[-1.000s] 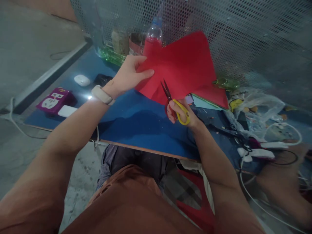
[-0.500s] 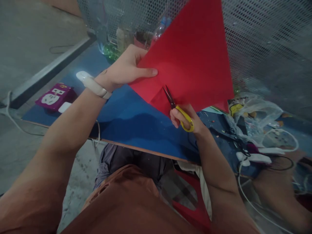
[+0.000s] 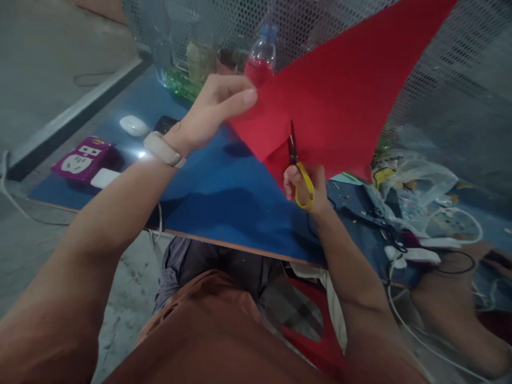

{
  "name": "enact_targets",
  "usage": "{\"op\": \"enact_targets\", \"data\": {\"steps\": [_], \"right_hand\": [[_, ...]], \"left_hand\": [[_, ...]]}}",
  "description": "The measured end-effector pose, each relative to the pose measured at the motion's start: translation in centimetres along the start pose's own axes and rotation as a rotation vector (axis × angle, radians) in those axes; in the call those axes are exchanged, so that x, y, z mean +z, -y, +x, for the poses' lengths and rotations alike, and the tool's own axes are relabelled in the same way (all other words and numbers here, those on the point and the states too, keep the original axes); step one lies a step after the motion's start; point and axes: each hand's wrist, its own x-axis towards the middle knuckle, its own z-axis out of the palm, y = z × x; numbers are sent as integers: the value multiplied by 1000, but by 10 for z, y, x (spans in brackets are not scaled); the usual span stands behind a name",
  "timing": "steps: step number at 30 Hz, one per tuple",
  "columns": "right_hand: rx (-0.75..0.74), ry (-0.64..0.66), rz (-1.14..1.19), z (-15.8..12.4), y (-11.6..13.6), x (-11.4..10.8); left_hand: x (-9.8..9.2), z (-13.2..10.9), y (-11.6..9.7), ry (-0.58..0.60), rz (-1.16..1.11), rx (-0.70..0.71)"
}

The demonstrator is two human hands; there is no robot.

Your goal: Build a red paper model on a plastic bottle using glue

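A large sheet of red paper point(image 3: 336, 96) is raised above the blue table, its far corner reaching up to the right. My left hand point(image 3: 228, 106) pinches its left edge, thumb on top and fingers underneath. In my right hand point(image 3: 306, 184) is a pair of scissors point(image 3: 304, 186) with yellow handles and dark blades. The blades point away from me and look nearly closed, lying at a slit in the paper. Left of the slit, a strip of the sheet stands slightly apart from the rest.
On the blue table point(image 3: 216, 197) sit a purple power socket point(image 3: 80, 160), a white mouse-shaped object point(image 3: 134, 126) and a green bottle point(image 3: 180, 85). A bottle of red liquid point(image 3: 262, 56) stands by the mesh panel point(image 3: 320, 26). Rightward lie a plastic bag point(image 3: 420, 181) and cables. Another person's limb point(image 3: 452, 309) shows lower right.
The scissors have turned more upright and moved farther into the paper, lengthening the slit. The sheet's far corner has swung right, and my left hand has shifted slightly up.
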Motion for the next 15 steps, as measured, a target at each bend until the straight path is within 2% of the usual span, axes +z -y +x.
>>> {"op": "enact_targets", "data": {"steps": [3,6,9,11,13,15], "right_hand": [[6,-132,47,0,-1,5],[-21,-169,60,1,-2,9],[-56,-159,42,2,-2,15],[-52,-160,47,1,-2,19],[-32,-162,58,-1,-4,24],[-9,-160,54,-2,-6,27]], "left_hand": [[9,-4,-5,142,-106,-55],[25,-13,-11,197,-79,-48],[49,-25,-14,144,-42,-45],[64,-33,-13,5,50,-11],[73,-38,-7,-98,133,61],[76,-40,1,-122,165,120]]}}
